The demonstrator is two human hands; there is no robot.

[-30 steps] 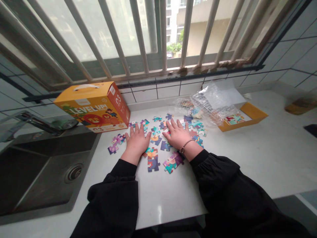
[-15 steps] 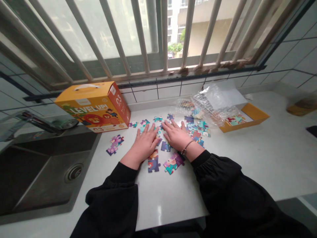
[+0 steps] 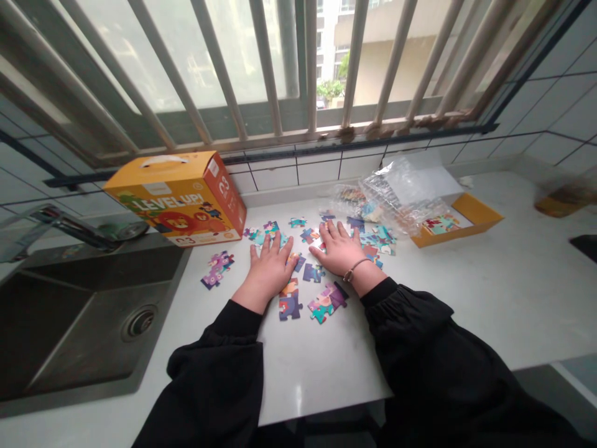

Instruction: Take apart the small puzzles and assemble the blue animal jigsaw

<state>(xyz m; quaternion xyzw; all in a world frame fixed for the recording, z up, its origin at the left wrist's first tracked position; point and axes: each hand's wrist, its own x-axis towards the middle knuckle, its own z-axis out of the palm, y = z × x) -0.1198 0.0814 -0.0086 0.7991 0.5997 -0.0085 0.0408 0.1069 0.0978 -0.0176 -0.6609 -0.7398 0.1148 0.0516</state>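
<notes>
My left hand (image 3: 269, 271) lies flat with its fingers spread, its fingertips over teal puzzle pieces. Flat on other pieces, my right hand (image 3: 342, 252) also has its fingers apart, a bracelet round its wrist. Between the two hands are a blue piece (image 3: 313, 273) and several more. Nearer me lie a joined orange and blue pair (image 3: 290, 301) and a joined purple and teal group (image 3: 328, 302). A purple cluster (image 3: 217, 270) sits left of my left hand. My palms and fingers hide some pieces.
An orange box (image 3: 180, 202) with a handle stands at the back left, beside a sink (image 3: 88, 323). Clear plastic packaging (image 3: 396, 193) with pieces leans against an open yellow tray box (image 3: 476, 219) at the back right. Window bars rise behind the counter.
My hands have moved apart, the left one leftward and the right one slightly rightward. Some pieces near the left fingertips have shifted left, and more pieces show between the hands.
</notes>
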